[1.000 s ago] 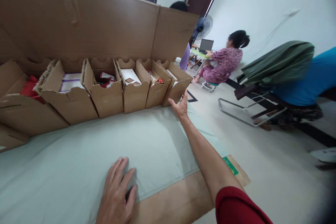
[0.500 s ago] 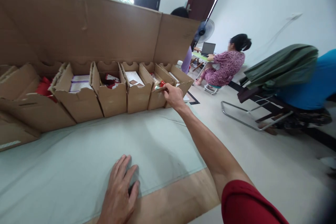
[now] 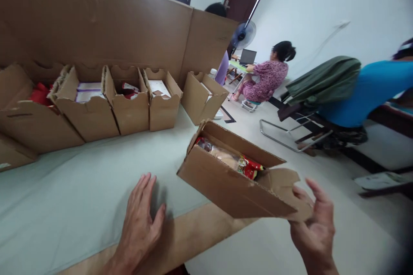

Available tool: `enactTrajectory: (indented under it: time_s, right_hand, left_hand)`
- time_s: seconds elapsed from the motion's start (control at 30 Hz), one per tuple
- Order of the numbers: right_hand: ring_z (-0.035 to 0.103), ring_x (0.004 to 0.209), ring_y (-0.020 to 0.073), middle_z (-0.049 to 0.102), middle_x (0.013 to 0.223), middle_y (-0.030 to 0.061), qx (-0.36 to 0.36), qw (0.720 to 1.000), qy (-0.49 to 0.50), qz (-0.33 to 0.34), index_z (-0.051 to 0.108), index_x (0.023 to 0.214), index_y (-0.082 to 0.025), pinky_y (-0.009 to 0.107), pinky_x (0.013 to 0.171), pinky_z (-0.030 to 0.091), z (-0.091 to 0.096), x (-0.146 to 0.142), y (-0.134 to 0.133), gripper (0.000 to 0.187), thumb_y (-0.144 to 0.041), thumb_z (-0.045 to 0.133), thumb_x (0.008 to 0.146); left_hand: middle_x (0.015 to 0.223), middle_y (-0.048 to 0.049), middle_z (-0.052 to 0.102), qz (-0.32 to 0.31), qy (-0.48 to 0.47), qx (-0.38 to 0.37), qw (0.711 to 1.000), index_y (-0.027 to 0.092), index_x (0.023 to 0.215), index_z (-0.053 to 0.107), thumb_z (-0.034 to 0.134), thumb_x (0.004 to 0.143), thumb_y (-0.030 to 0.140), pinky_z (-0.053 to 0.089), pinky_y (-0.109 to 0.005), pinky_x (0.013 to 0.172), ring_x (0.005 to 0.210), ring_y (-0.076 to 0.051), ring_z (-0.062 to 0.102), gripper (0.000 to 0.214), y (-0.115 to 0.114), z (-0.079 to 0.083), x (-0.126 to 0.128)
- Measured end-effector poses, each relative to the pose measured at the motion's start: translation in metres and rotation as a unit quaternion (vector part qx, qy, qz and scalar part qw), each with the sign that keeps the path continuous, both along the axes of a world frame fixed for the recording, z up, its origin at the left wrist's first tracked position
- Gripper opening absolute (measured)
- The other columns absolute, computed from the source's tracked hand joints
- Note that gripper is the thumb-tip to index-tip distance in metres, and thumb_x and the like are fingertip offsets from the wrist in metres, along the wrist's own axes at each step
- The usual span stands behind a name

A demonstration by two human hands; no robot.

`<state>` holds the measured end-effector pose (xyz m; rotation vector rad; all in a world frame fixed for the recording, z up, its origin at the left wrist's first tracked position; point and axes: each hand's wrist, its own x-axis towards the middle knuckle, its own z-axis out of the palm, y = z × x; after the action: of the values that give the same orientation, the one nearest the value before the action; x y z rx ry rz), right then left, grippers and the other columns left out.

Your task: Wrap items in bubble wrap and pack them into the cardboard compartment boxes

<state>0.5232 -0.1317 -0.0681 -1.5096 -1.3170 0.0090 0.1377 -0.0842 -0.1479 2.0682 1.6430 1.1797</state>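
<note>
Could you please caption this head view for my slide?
Right hand gripping a cardboard box with red packaging inside; left hand empty.

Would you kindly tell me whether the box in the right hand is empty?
Not empty: a partly red packet shows inside the cardboard box, through its open top.

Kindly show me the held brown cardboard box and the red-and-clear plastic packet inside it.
Held brown cardboard box [image 3: 227, 187]: head view, middle of its long side.
Red-and-clear plastic packet [image 3: 226, 156]: head view, its clear middle part.
</note>
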Motion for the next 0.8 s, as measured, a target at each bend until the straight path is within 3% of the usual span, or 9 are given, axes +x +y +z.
enactTrajectory:
  time_s: [0.07, 0.13, 0.2, 0.27, 0.33, 0.53, 0.67, 0.8]
  right_hand:
    - [0.074, 0.106, 0.0315, 0.069, 0.132, 0.0177, -0.07, 0.994, 0.082, 0.034, 0.034, 0.16, -0.029, 0.039, 0.075, 0.064, -0.014, 0.012, -0.013, 0.089, -0.05, 0.074, 0.084]
    - [0.074, 0.108, 0.0341, 0.072, 0.128, 0.0177, -0.132, 0.983, 0.089, 0.091, 0.053, 0.149, -0.024, 0.04, 0.079, 0.065, -0.025, 0.012, -0.013, 0.08, -0.058, 0.076, 0.079]
    - [0.074, 0.107, 0.0364, 0.077, 0.116, 0.0168, -0.171, 0.976, 0.064, 0.119, 0.072, 0.12, -0.02, 0.041, 0.083, 0.064, -0.031, 0.0, -0.003, 0.062, -0.061, 0.079, 0.074]
    - [0.075, 0.102, 0.036, 0.079, 0.107, 0.0155, -0.187, 0.974, 0.05, 0.12, 0.075, 0.104, -0.019, 0.042, 0.085, 0.064, -0.031, -0.02, 0.013, 0.049, -0.059, 0.078, 0.076]
    - [0.075, 0.101, 0.0345, 0.08, 0.105, 0.0144, -0.193, 0.97, 0.041, 0.145, 0.075, 0.102, -0.02, 0.044, 0.087, 0.063, -0.026, -0.044, 0.035, 0.041, -0.055, 0.075, 0.081]
    - [0.074, 0.095, 0.0297, 0.079, 0.101, 0.0116, -0.212, 0.923, 0.032, 0.321, 0.073, 0.099, -0.018, 0.043, 0.086, 0.061, -0.011, -0.118, 0.136, 0.031, -0.045, 0.072, 0.083]
    - [0.072, 0.097, 0.025, 0.076, 0.112, 0.0109, -0.189, 0.886, 0.036, 0.422, 0.066, 0.111, -0.018, 0.039, 0.084, 0.06, -0.013, -0.178, 0.208, 0.038, -0.042, 0.072, 0.082]
    - [0.07, 0.106, 0.0251, 0.072, 0.122, 0.0115, -0.171, 0.854, 0.059, 0.489, 0.061, 0.12, -0.019, 0.037, 0.084, 0.06, -0.018, -0.233, 0.246, 0.048, -0.048, 0.07, 0.082]
  left_hand:
    - [0.159, -0.0173, 0.045, -0.006, -0.046, -0.042, 0.998, 0.021, 0.154, 0.037, 0.052, 0.093, 0.026, 0.042, -0.06, 0.117, 0.148, -0.033, 0.043, 0.063, 0.001, 0.016, 0.01]
    - [0.162, -0.0169, 0.041, -0.027, -0.107, -0.103, 0.989, 0.02, 0.156, 0.035, 0.055, 0.09, 0.027, 0.039, -0.06, 0.119, 0.149, -0.033, 0.041, 0.069, 0.005, 0.028, 0.024]
    - [0.162, -0.0184, 0.04, -0.063, -0.176, -0.172, 0.967, 0.017, 0.156, 0.035, 0.057, 0.086, 0.029, 0.04, -0.06, 0.118, 0.148, -0.035, 0.042, 0.074, 0.011, 0.034, 0.036]
    - [0.162, -0.0199, 0.041, -0.089, -0.248, -0.223, 0.939, 0.016, 0.156, 0.033, 0.059, 0.083, 0.03, 0.046, -0.059, 0.112, 0.142, -0.036, 0.05, 0.079, 0.017, 0.035, 0.042]
    - [0.16, -0.0201, 0.043, -0.078, -0.314, -0.241, 0.915, 0.017, 0.156, 0.032, 0.058, 0.082, 0.032, 0.053, -0.055, 0.105, 0.133, -0.034, 0.058, 0.08, 0.022, 0.034, 0.04]
    - [0.158, -0.0175, 0.044, 0.057, -0.41, -0.202, 0.888, 0.02, 0.148, 0.039, 0.066, 0.079, 0.037, 0.053, -0.046, 0.105, 0.128, -0.03, 0.061, 0.075, 0.033, 0.045, -0.019]
    - [0.156, -0.0173, 0.046, 0.137, -0.418, -0.172, 0.881, 0.019, 0.145, 0.044, 0.071, 0.076, 0.039, 0.046, -0.053, 0.112, 0.128, -0.031, 0.06, 0.077, 0.046, 0.058, -0.064]
    - [0.155, -0.0162, 0.047, 0.172, -0.425, -0.133, 0.879, 0.019, 0.147, 0.044, 0.071, 0.075, 0.038, 0.038, -0.058, 0.119, 0.131, -0.032, 0.057, 0.079, 0.057, 0.06, -0.095]
